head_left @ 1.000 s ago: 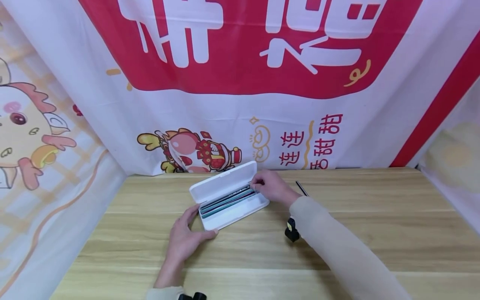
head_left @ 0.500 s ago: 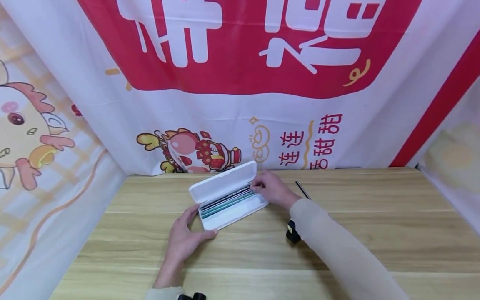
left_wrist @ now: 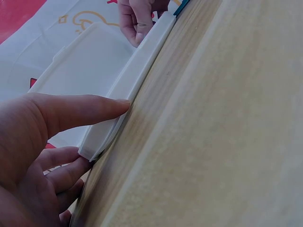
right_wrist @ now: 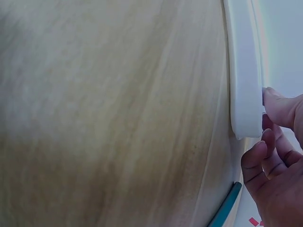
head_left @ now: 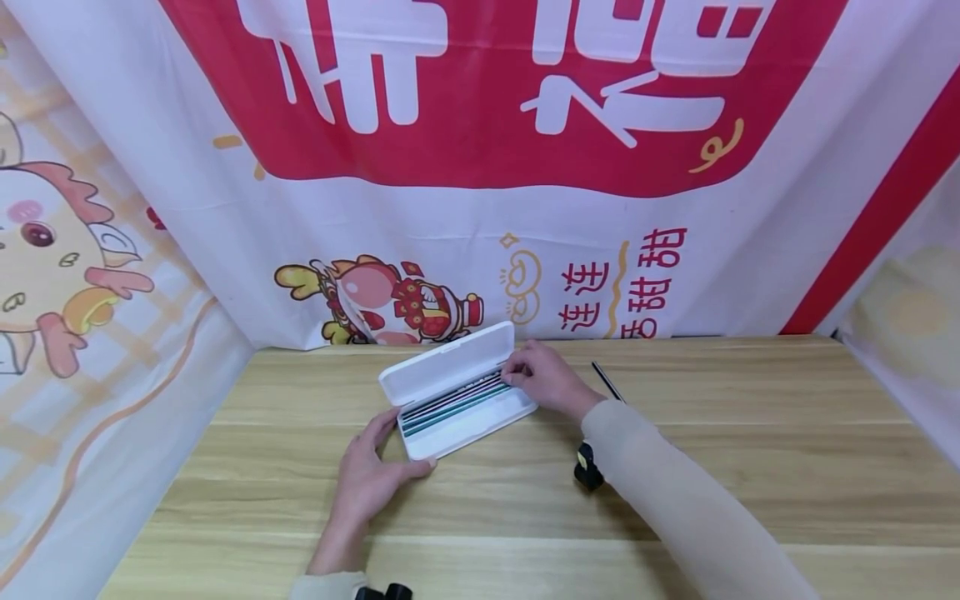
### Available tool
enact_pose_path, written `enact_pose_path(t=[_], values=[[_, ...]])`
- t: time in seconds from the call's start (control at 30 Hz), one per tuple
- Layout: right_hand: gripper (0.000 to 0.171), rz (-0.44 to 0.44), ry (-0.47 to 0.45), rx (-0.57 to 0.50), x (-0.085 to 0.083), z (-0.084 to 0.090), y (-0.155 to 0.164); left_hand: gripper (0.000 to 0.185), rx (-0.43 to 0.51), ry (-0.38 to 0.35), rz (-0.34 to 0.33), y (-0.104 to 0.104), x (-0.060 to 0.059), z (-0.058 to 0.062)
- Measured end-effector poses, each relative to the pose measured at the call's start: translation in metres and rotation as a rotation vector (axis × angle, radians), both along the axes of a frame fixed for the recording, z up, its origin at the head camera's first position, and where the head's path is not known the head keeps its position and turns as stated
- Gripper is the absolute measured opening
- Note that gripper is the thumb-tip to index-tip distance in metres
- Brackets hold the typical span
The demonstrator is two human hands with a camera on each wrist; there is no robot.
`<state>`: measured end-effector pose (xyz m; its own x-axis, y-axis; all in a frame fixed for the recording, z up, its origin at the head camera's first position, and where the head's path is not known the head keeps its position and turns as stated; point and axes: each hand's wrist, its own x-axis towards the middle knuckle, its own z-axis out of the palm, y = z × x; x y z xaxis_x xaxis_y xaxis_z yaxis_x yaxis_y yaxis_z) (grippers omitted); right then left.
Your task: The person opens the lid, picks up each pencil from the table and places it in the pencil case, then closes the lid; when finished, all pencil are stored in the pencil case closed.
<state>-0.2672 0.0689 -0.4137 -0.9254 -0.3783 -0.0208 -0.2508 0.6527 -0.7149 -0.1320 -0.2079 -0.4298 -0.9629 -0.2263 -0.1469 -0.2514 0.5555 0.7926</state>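
The banner (head_left: 480, 167) behind the counter (head_left: 750, 450) carries large white Chinese characters on red, cut off at the top, and smaller red ones reading 连连 and 甜甜 beside a cartoon figure. The white pencil case (head_left: 459, 392) bears no writing that can be read. It lies open on the counter near the back edge, its long axis running from near-left to far-right, lid raised toward the banner, with pens (head_left: 453, 400) lying lengthwise inside. The left hand (head_left: 367, 475) sits at the case's near-left corner, thumb straight along the front wall, fingers relaxed against the end. The right hand (head_left: 543, 379) is at the far-right end, fingers curled, pinching the pen ends. A black pen (head_left: 604, 380) lies just beyond that hand.
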Motion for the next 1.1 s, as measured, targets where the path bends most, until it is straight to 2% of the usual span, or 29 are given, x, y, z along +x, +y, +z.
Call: enact_pose_path(t=[0.23,0.4,0.6,0.7,0.9,1.1], values=[[0.009,0.003,0.046,-0.049,0.003,0.000,0.008,0.104,-0.008,0.017,-0.006,0.001,0.000,-0.001],[0.013,-0.061,0.017,-0.132,0.012,0.010,0.022,0.103,-0.015,0.016,-0.007,0.001,0.000,-0.001],[0.020,-0.153,0.002,-0.197,0.030,0.029,0.046,0.104,-0.015,0.009,-0.002,0.001,0.000,-0.001],[0.024,-0.186,-0.038,-0.228,0.040,0.034,0.061,0.104,-0.014,0.006,-0.002,0.000,-0.001,-0.001],[0.033,-0.239,-0.086,-0.288,0.064,0.034,0.093,0.104,-0.012,-0.001,-0.005,-0.001,0.000,-0.002],[0.038,-0.325,-0.107,-0.269,0.089,0.027,0.120,0.105,-0.023,-0.004,-0.009,0.001,-0.001,-0.001]])
